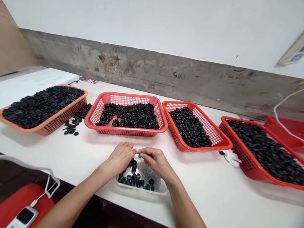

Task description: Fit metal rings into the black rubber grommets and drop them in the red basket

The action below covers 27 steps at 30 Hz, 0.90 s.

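Note:
My left hand (119, 158) and my right hand (156, 161) meet fingertip to fingertip over a small clear tray (159, 190) at the table's near edge. Both hands have their fingers curled and pinched together; what they grip is too small to name. The clear tray holds a heap of small black rings (135, 179) and some tiny silver bits on its right side. Just beyond the hands stands a red basket (97, 113) of black ring-shaped parts.
An orange basket (54, 123) of flat black parts sits far left, with loose parts (74, 123) beside it. Two more red baskets (215, 136) (247, 167) of black parts stand to the right. A white glove (232, 158) lies between them. A white cable and phone (23, 217) hang below left.

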Available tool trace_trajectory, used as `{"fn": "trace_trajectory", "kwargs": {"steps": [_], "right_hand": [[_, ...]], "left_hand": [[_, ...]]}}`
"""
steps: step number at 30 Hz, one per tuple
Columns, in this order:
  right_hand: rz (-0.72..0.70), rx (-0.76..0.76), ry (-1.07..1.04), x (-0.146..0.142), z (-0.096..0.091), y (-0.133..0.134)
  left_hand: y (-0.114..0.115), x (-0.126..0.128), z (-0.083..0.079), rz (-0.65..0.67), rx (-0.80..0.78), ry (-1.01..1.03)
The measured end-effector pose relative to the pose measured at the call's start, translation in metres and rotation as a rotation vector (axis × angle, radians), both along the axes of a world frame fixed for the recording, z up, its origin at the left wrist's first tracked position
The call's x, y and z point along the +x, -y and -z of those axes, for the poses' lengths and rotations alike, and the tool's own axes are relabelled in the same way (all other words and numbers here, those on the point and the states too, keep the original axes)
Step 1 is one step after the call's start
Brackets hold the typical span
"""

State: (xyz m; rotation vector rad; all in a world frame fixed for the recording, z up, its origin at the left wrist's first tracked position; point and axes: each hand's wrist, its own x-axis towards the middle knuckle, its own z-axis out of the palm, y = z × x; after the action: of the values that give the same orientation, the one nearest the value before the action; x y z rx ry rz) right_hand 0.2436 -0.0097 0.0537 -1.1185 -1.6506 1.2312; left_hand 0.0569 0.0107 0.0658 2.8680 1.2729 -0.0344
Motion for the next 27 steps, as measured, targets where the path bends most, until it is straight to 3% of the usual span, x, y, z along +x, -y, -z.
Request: {"fn": "trace_trajectory", "kwargs": {"steps": [6,13,27], "right_hand": [[-0.006,-0.048,-0.166,0.006,-0.003,0.003],[0.113,-0.080,-0.469,0.027,0.000,0.005],[0.190,-0.055,-0.537,0.031,0.006,0.004]], "left_hand": [[-0.006,-0.004,0.006,0.012,-0.015,-0.021],[-0.006,0.001,0.001,0.020,-0.032,-0.083],[-0.002,0.013,-0.003,0.013,0.022,-0.151]]}}
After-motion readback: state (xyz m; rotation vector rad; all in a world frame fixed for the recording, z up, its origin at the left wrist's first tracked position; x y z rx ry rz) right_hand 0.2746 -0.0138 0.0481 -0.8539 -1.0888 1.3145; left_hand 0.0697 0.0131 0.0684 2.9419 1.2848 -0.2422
